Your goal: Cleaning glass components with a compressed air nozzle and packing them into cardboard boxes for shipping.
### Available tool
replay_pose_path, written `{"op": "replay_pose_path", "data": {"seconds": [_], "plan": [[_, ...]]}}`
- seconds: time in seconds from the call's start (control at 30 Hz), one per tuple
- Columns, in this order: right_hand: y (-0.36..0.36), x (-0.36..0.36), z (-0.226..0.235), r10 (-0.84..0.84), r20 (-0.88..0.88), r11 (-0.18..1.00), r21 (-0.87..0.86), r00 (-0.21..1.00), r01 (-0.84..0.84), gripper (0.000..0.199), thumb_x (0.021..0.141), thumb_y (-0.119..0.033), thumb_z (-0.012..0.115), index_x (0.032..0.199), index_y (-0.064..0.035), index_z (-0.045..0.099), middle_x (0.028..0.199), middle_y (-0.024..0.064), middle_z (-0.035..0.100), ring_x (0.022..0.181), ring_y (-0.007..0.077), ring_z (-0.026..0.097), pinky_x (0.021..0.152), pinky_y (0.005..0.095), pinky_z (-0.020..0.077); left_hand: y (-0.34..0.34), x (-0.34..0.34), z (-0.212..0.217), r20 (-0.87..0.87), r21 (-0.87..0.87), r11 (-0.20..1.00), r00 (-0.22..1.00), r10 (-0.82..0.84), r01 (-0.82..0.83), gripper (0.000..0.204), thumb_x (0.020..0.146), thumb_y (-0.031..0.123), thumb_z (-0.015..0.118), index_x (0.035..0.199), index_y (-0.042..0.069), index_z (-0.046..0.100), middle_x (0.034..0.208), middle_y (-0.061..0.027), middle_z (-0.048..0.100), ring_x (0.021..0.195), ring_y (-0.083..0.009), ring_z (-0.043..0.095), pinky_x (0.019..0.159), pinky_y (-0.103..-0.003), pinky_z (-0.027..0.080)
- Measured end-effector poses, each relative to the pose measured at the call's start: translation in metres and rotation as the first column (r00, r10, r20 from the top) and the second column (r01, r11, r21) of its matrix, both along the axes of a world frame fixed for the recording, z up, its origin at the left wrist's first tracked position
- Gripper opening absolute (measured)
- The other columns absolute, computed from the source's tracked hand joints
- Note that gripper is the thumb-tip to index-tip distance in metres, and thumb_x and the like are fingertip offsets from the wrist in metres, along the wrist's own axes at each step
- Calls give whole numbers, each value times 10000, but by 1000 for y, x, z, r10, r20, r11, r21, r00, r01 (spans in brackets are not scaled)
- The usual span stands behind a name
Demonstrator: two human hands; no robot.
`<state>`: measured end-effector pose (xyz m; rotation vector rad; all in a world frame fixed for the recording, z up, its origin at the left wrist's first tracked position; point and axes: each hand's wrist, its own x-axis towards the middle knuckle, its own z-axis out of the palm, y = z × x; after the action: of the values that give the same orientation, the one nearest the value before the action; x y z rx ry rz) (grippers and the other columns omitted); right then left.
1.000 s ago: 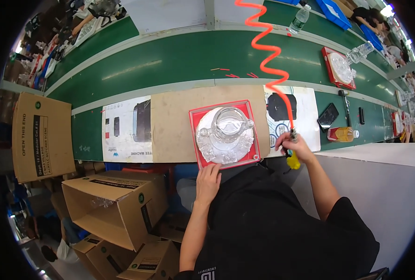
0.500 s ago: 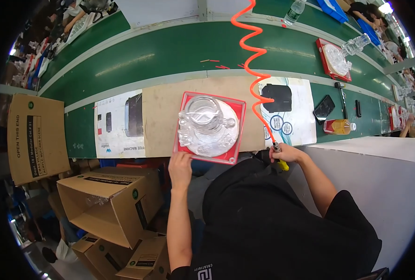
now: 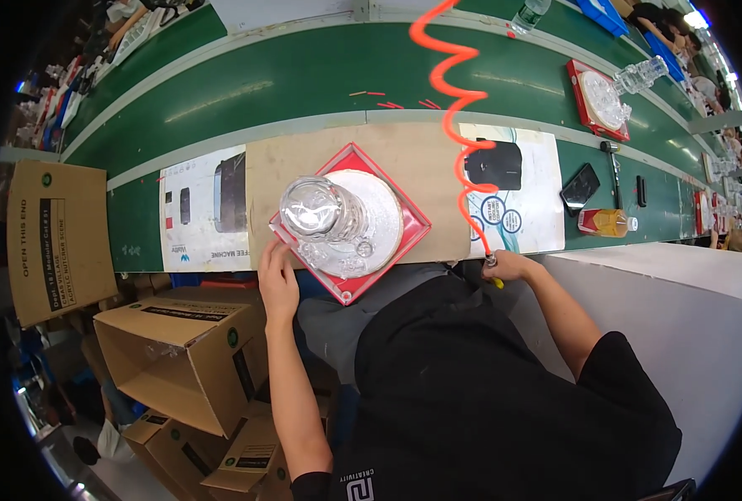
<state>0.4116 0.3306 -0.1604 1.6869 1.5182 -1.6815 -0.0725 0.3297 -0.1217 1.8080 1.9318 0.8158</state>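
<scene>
A clear acrylic figure (image 3: pixel 311 206) with a wide round white-and-clear base (image 3: pixel 385 219) stands on a square red tray (image 3: pixel 404 265). The tray sits with one corner toward me, jutting over the table's front edge. My left hand (image 3: pixel 279 284) is at the tray's left corner, its fingers close together on the rim; the thumb is hard to see. Low at the right, my right hand (image 3: pixel 509 265) is wrapped round an air blow gun (image 3: pixel 494 281) with a yellow part. An orange coiled hose (image 3: pixel 463 129) runs up from the gun.
Cardboard sheets (image 3: pixel 287 150) cover part of the green table. To the right lie a phone (image 3: pixel 580 187), a black-handled tool (image 3: pixel 613 171) and a bottle of yellow liquid (image 3: pixel 602 221). Another figure on a red tray (image 3: pixel 590 113) stands far right. Open cartons (image 3: pixel 212 380) are at lower left.
The red tray has turned clockwise with the figure on it, its gripped corner swinging left. My left hand has moved left and a little up with that corner. The right hand stays nearly in place.
</scene>
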Motion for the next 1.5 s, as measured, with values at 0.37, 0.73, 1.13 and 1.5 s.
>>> {"op": "replay_pose_path", "data": {"seconds": [0.37,0.73,1.13,1.5], "plan": [[82,-75,197,250,-258,921,361,933,-147,390,798,-253,768,1061,24,689,832,122,718,824,258,704,803,357,534,-137,4,-8,284,-348,926,924,255,-148,150,921,8,547,1012,-5,665,987,-149,674,926,-280,662,813,-320,500],[175,-273,217,702,-625,673,739,341,-30,713,594,-183,921,1199,-45,570,1127,124,660,1061,249,645,927,377,500,-123,-32,94,183,-218,918,910,373,-332,172,923,-33,537,1042,-27,660,981,-126,680,918,-208,660,828,-290,499],[169,-376,316,710,-704,666,670,-3,327,685,568,-253,942,1100,-66,554,893,58,677,786,193,670,700,310,538,-257,-98,167,-91,122,473,464,881,-873,258,928,45,549,1179,7,595,1252,-149,555,1173,-295,535,987,-370,424],[71,-531,398,389,-874,857,227,-292,463,681,858,-426,672,1315,1,404,1046,72,544,858,204,608,961,456,483,-323,-197,45,471,-165,430,312,825,-888,762,921,244,651,1501,14,214,1466,-190,404,1295,-285,468,1065,-406,377]]}}
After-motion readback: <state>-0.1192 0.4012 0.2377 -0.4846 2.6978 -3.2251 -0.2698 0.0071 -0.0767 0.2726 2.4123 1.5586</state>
